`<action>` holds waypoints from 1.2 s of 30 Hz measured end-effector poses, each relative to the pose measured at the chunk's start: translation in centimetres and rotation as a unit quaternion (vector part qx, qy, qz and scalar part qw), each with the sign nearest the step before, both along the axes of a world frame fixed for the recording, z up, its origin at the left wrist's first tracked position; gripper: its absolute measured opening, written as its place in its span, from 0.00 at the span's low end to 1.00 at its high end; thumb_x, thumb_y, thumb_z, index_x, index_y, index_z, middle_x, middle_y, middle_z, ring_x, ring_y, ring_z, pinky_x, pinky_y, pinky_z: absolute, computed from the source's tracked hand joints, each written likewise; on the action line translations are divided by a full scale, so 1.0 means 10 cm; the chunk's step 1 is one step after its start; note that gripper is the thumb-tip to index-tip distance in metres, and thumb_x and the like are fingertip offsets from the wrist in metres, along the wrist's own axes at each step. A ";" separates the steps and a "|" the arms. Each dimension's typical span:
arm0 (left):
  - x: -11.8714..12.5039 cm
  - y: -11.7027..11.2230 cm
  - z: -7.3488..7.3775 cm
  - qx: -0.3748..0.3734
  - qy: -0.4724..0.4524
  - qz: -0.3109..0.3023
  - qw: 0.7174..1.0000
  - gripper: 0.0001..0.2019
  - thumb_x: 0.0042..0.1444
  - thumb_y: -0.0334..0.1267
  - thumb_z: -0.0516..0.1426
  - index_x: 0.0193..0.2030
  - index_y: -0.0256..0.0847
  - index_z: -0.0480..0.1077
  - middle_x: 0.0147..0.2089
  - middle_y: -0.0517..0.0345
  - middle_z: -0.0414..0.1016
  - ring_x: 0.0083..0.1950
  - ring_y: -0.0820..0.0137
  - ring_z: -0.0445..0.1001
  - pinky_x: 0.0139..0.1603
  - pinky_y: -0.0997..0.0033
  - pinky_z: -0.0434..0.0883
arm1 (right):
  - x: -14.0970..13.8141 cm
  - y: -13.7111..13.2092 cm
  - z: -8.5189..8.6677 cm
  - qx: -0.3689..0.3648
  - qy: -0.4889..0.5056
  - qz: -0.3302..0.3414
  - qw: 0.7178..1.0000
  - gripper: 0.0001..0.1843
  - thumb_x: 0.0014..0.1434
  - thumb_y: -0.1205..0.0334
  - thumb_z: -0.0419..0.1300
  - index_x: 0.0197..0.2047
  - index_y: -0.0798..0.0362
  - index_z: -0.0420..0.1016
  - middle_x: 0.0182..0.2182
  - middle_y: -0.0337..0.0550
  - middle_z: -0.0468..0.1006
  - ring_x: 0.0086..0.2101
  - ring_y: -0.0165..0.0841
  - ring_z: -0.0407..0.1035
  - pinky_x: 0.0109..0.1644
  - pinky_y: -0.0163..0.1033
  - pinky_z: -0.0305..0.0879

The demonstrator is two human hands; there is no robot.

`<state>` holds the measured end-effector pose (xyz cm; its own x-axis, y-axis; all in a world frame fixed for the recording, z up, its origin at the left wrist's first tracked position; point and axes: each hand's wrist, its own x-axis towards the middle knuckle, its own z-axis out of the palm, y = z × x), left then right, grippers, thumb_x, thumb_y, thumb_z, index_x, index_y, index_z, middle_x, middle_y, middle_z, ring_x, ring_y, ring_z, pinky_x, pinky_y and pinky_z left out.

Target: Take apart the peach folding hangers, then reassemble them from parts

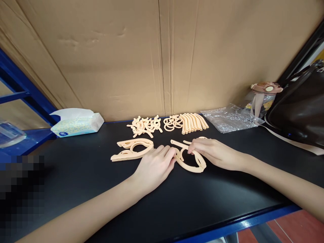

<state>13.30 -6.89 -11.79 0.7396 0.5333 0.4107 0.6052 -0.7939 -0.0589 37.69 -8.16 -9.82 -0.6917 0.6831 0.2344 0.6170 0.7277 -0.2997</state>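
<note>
Both of my hands rest on a black tabletop point(76, 182) around a cream-coloured plastic hanger piece point(192, 166). My left hand point(155, 167) lies with fingers together, its fingertips pressing the curved piece's left end. My right hand point(215, 153) covers its upper right part, fingers curled down onto it. A thin cream arm point(178, 144) sticks out between the two hands. To the left, a stack of assembled folded hangers point(131, 150) lies flat.
Behind the hands lie a heap of small hook parts point(145, 126), rings point(172, 123) and a row of curved arms point(193, 122). A tissue pack point(77, 122) sits back left; a clear plastic bag point(229, 118), a bottle point(263, 98) and a dark bag point(301, 111) sit right. Cardboard point(162, 54) walls the back.
</note>
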 end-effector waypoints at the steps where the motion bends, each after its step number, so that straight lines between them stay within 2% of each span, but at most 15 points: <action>1: 0.00 0.00 0.00 -0.004 0.002 0.004 1.000 0.04 0.64 0.34 0.48 0.38 0.40 0.62 0.34 0.59 0.70 0.34 0.68 0.69 0.32 0.68 0.63 | -0.01 -0.01 0.00 0.002 0.003 0.005 1.000 0.15 0.66 0.70 0.41 0.47 0.50 0.66 0.39 0.43 0.72 0.38 0.32 0.66 0.43 0.39 0.61; 7: -0.01 0.00 0.01 -0.049 -0.023 0.035 0.998 0.08 0.63 0.43 0.50 0.40 0.41 0.63 0.36 0.59 0.70 0.37 0.66 0.69 0.35 0.67 0.64 | -0.11 -0.08 -0.03 0.030 -0.043 0.035 0.998 0.14 0.65 0.72 0.44 0.46 0.52 0.68 0.33 0.42 0.70 0.35 0.31 0.65 0.39 0.36 0.60; 12: 0.00 0.02 0.01 -0.142 -0.107 0.079 0.981 0.01 0.58 0.36 0.55 0.37 0.44 0.66 0.38 0.64 0.72 0.39 0.69 0.69 0.36 0.69 0.65 | -0.17 -0.12 -0.04 0.044 -0.067 0.055 0.995 0.15 0.65 0.71 0.45 0.49 0.52 0.67 0.36 0.43 0.71 0.36 0.31 0.65 0.40 0.35 0.61; 15: 0.00 0.03 0.01 -0.159 -0.108 0.085 0.978 0.04 0.55 0.31 0.56 0.37 0.44 0.69 0.38 0.64 0.73 0.40 0.68 0.69 0.37 0.69 0.65 | -0.17 -0.13 -0.04 0.034 -0.074 0.052 0.995 0.13 0.66 0.69 0.46 0.48 0.51 0.68 0.38 0.43 0.72 0.39 0.32 0.66 0.43 0.36 0.62; 21: -0.02 0.03 0.03 -0.139 -0.060 0.067 0.986 0.08 0.61 0.29 0.52 0.38 0.44 0.71 0.36 0.63 0.75 0.39 0.68 0.69 0.41 0.66 0.64 | -0.12 -0.07 -0.06 0.023 -0.060 -0.001 0.998 0.13 0.65 0.61 0.50 0.51 0.50 0.69 0.39 0.42 0.75 0.41 0.33 0.69 0.46 0.39 0.63; 25: -0.03 0.02 0.08 -0.054 0.032 0.055 0.996 0.10 0.60 0.26 0.50 0.39 0.41 0.70 0.34 0.60 0.75 0.38 0.66 0.69 0.38 0.65 0.63 | -0.08 -0.01 -0.04 0.023 -0.048 -0.022 0.998 0.13 0.65 0.60 0.52 0.51 0.49 0.70 0.39 0.41 0.76 0.40 0.34 0.70 0.45 0.39 0.62; 30: -0.03 -0.02 0.14 0.037 0.148 0.054 0.987 0.12 0.54 0.20 0.51 0.39 0.36 0.71 0.32 0.56 0.75 0.38 0.63 0.70 0.36 0.64 0.62 | -0.08 -0.04 0.02 0.000 -0.053 -0.012 0.999 0.12 0.64 0.59 0.53 0.48 0.50 0.73 0.32 0.39 0.75 0.34 0.30 0.69 0.39 0.36 0.60; 33: -0.04 -0.03 0.16 0.053 0.153 0.059 0.985 0.12 0.54 0.20 0.51 0.38 0.36 0.71 0.31 0.56 0.75 0.38 0.64 0.70 0.36 0.65 0.62 | -0.10 -0.07 0.04 -0.023 -0.052 0.005 0.998 0.11 0.64 0.56 0.53 0.43 0.50 0.74 0.27 0.37 0.72 0.30 0.28 0.67 0.36 0.34 0.58; 36: -0.05 -0.02 0.15 0.050 0.138 0.059 0.987 0.11 0.55 0.20 0.51 0.38 0.36 0.71 0.29 0.57 0.75 0.37 0.64 0.69 0.34 0.66 0.61 | -0.08 -0.05 0.04 -0.012 -0.038 -0.005 0.999 0.15 0.64 0.51 0.53 0.41 0.51 0.75 0.25 0.37 0.71 0.29 0.28 0.66 0.35 0.34 0.58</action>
